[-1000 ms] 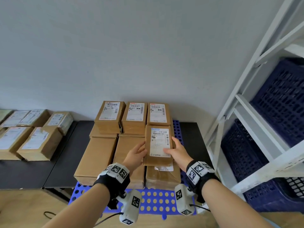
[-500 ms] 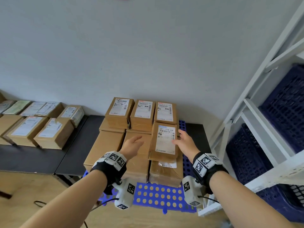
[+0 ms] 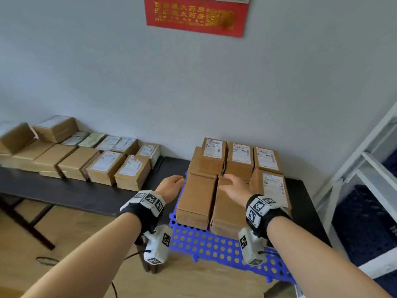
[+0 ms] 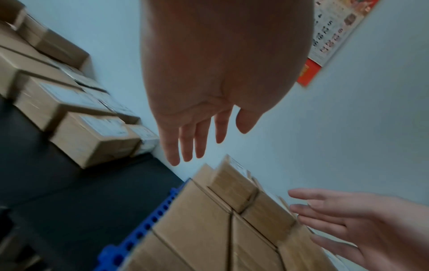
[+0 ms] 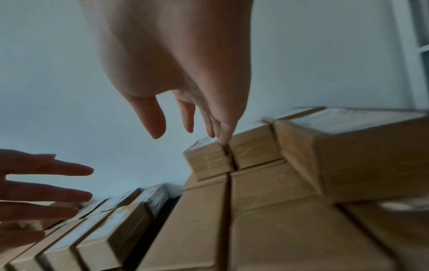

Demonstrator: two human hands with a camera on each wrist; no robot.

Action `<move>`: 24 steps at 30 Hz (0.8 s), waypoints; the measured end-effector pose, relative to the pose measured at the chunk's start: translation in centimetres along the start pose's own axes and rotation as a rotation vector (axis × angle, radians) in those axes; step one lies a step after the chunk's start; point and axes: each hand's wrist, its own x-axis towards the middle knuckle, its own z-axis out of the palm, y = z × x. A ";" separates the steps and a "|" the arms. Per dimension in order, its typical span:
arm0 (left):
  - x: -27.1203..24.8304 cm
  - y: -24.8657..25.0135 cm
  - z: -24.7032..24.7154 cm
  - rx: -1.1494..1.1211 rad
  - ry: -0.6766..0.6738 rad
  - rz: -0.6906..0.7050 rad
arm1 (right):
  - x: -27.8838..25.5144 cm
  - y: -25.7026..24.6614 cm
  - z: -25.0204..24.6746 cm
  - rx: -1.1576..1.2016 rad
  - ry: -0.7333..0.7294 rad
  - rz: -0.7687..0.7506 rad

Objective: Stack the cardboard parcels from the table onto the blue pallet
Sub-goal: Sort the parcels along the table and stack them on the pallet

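The blue pallet (image 3: 214, 244) carries a stack of cardboard parcels (image 3: 199, 198), with three labelled ones across the back. A labelled parcel (image 3: 274, 187) lies on the stack's front right, free of both hands. My left hand (image 3: 174, 181) hovers at the stack's left edge, fingers straight and empty; the left wrist view shows the left hand (image 4: 185, 144) the same way. My right hand (image 3: 229, 181) is open over the middle parcels, and the right hand (image 5: 185, 126) holds nothing in its wrist view. More parcels (image 3: 103, 166) sit in rows on the black table (image 3: 75, 194) to the left.
A white shelf rack (image 3: 354, 168) with dark blue crates (image 3: 365, 222) stands close on the right. A red poster (image 3: 195, 16) hangs on the wall above. A cable (image 3: 47, 260) lies on the wooden floor beneath the table.
Both hands have let go of the labelled parcel, which now rests on the stack's front right. The hands have drifted left, and the head view has swung left and up.
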 end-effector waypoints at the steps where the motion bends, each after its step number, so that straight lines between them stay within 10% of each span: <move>1: -0.4 -1.2 -1.7 0.007 0.016 -0.004 | -0.2 -1.3 1.7 -0.001 -0.019 -0.001; 24: -3.6 -22.9 -31.0 -0.007 0.361 -0.288 | 8.6 -22.9 31.8 -0.167 -0.362 -0.172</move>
